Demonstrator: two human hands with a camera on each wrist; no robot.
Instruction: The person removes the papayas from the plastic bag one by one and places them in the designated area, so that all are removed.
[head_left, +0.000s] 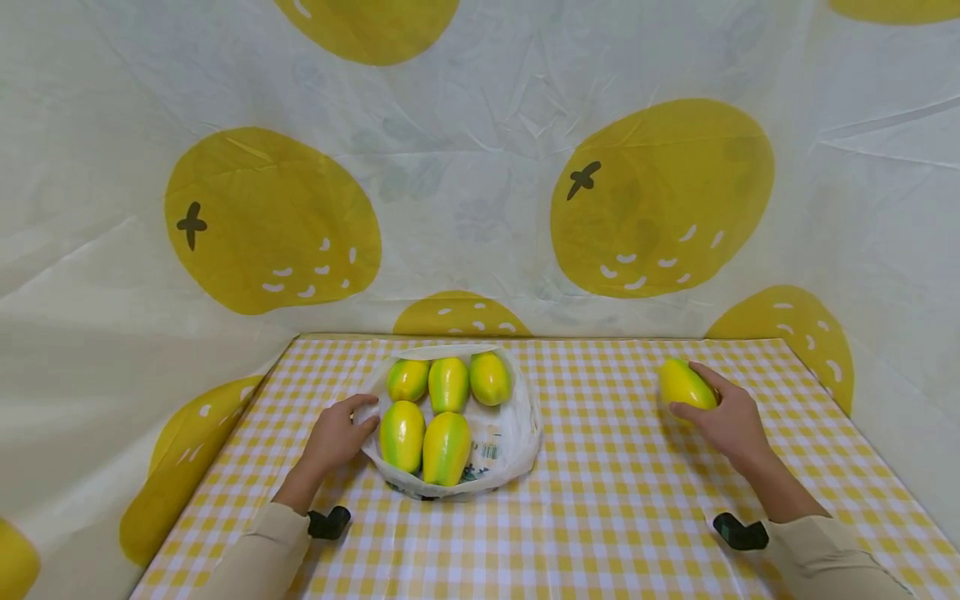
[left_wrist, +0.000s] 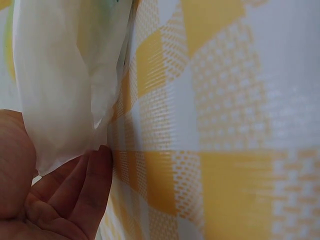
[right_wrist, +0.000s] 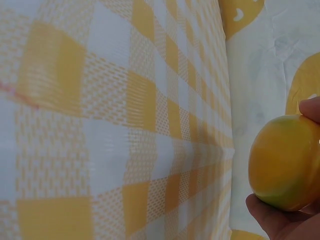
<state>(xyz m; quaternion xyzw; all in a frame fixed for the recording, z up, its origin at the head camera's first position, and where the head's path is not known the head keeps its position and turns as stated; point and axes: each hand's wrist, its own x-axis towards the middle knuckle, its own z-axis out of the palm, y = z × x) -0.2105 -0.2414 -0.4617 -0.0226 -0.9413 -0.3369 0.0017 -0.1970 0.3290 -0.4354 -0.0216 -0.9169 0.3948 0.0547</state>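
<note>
In the head view, a white plastic bag [head_left: 517, 450] stands with its mouth spread wide, left of the table's middle. Several glossy yellow-green papaya-like fruits [head_left: 447, 450] lie inside it. My left hand [head_left: 337, 432] holds the bag's left side, with the plastic [left_wrist: 60, 90] between thumb and fingers in the left wrist view. Over on the right, my right hand [head_left: 731, 421] grips one more papaya-like fruit [head_left: 684, 385], thumb on its near side and fingers round its far side. The right wrist view shows this fruit [right_wrist: 282, 162] held above the tablecloth.
A yellow-and-white checked tablecloth [head_left: 600, 500] covers the table. Behind it hangs a pale curtain [head_left: 480, 208] printed with big yellow fruits. Dark wrist devices [head_left: 328, 523] show by both sleeves. Printed marks and a barcode [head_left: 490, 451] show on the bag.
</note>
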